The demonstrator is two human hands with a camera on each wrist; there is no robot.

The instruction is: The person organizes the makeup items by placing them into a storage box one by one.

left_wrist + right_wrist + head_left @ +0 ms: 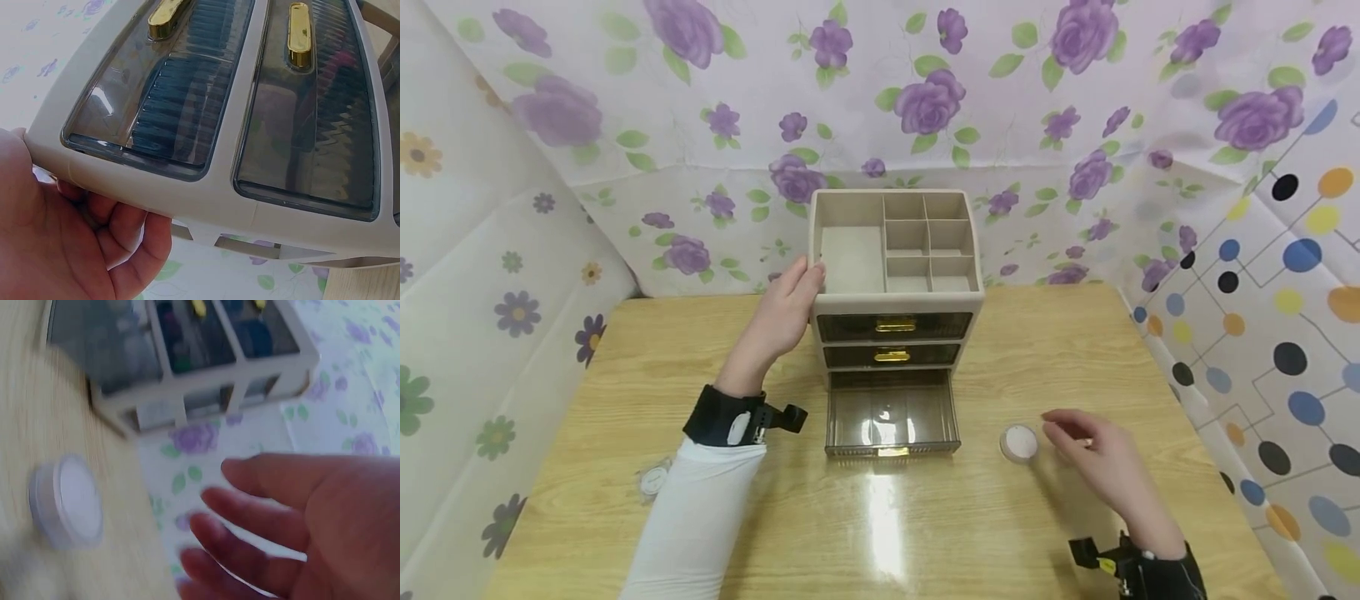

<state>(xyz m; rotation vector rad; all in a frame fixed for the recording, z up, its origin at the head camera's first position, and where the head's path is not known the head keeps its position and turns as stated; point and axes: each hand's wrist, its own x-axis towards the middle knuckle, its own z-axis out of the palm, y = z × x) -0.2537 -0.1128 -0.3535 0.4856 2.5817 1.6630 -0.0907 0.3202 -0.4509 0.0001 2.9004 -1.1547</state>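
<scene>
A beige desktop drawer organizer [897,302] stands upright at the back of the table, with open compartments on top and smoky drawer fronts with gold handles. Its bottom drawer [892,408] is pulled out; the two drawers above are closed. My left hand [784,310] grips the organizer's left side near the top edge, and the left wrist view shows its fingers curled against the side wall. My right hand [1097,457] hovers with relaxed fingers and holds nothing. Just left of it, a small round white-topped container [1019,443] sits on the table.
A small clear item with a round white face [653,480] lies on the table beside my left forearm. Wood-grain tabletop [820,533] spreads in front of the drawer. Flowered sheeting [880,108] closes off the back, and dotted sheeting [1285,358] the right side.
</scene>
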